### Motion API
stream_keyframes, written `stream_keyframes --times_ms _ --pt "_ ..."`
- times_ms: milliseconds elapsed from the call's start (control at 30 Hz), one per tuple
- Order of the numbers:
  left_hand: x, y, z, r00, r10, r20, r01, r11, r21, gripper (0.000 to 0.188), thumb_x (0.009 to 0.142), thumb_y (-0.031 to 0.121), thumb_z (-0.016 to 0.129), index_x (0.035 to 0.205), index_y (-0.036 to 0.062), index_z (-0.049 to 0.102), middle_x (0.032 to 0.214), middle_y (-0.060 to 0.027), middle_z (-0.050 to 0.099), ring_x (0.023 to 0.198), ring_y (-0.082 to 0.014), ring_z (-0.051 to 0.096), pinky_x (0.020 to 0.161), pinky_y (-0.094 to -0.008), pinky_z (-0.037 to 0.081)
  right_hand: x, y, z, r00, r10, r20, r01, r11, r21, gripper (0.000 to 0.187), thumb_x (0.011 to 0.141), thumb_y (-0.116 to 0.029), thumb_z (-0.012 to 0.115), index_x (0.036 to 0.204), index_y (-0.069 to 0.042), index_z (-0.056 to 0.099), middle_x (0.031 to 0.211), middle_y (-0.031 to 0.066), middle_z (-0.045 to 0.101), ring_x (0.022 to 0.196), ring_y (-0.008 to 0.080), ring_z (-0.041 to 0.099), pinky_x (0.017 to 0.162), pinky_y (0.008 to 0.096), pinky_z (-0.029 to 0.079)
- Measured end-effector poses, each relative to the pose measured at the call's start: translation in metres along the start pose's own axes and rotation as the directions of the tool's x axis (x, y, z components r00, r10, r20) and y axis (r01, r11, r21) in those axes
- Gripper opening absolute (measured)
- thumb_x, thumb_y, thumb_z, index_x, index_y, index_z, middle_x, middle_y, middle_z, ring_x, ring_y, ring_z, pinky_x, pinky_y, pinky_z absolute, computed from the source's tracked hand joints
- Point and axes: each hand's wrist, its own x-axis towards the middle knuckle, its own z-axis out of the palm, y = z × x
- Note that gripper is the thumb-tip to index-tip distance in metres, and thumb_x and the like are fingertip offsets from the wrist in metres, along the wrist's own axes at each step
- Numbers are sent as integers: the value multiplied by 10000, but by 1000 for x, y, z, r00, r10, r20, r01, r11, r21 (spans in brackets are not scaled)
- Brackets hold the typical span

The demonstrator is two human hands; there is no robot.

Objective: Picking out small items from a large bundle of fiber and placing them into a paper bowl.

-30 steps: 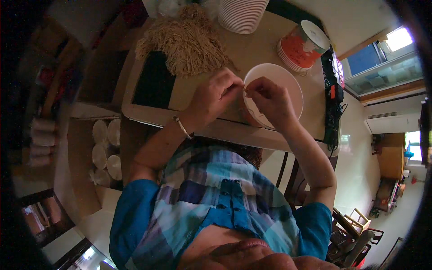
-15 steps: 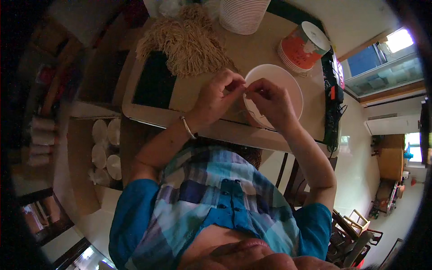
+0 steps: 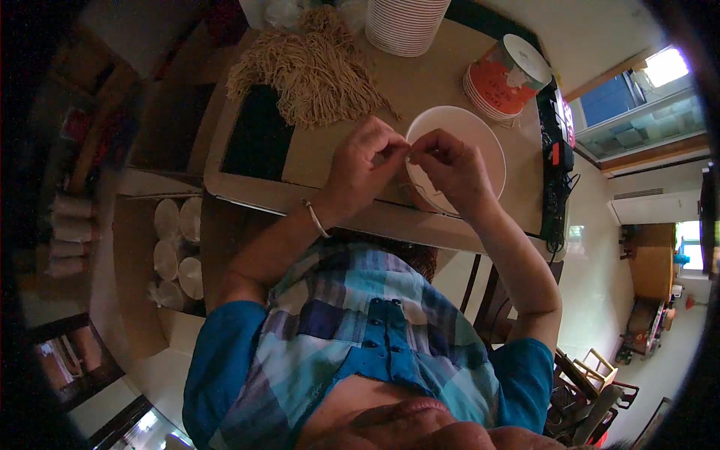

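Observation:
Fingertips of my left hand (image 3: 362, 165) and my right hand (image 3: 456, 171) meet in a pinch over the near left part of a white paper bucket (image 3: 491, 146). Between them is a thin piece of string, mostly hidden by the fingers; a thin strand hangs below, against the bucket. My right hand covers part of the bucket's opening. Beyond my left hand lies a loose heap of tan strings (image 3: 319, 71) on the table.
A tall stack of white buckets (image 3: 405, 26) stands at the back. Orange printed buckets (image 3: 504, 84) are stacked at the far right, beside a black strip with cables (image 3: 553, 172). Below the table at left, a cardboard box (image 3: 139, 277) holds several pale rolls.
My left wrist has shifted slightly to the right and turned a little. Both hands keep their pinch at nearly the same spot.

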Motion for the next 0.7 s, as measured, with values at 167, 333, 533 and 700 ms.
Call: stream_keyframes --times_ms 167,333,533,700 --pt "-3 2 1 1000 27 1 -27 1000 6 76 832 34 654 905 21 639 866 -82 579 792 -221 605 665 -307 504 0 0 -1 1000 -28 -4 28 999 -37 113 847 -88 663 898 6 628 808 68 672 743 109 605 680 269 497" --pt "-6 1 1 1000 20 -4 -20 999 -33 99 838 33 644 936 23 646 898 -89 602 801 -236 625 665 -314 504 1 1 -1 999 -39 -9 38 997 -66 117 843 -94 668 896 4 630 811 77 676 738 120 615 674 276 500" --pt "-8 5 -3 999 -28 30 30 997 -69 127 839 41 649 964 24 647 917 -95 622 848 -236 641 718 -309 515 1 3 -1 999 -30 -17 29 997 -72 109 838 -89 668 897 -5 633 811 77 672 744 122 624 675 275 504" --pt "-10 3 -1 995 -90 32 92 994 -58 131 843 45 655 971 35 629 933 -88 631 861 -206 649 733 -301 525 1 5 -1 998 -52 -21 51 997 -64 113 835 -90 669 901 -6 633 817 76 671 751 118 627 679 283 512"
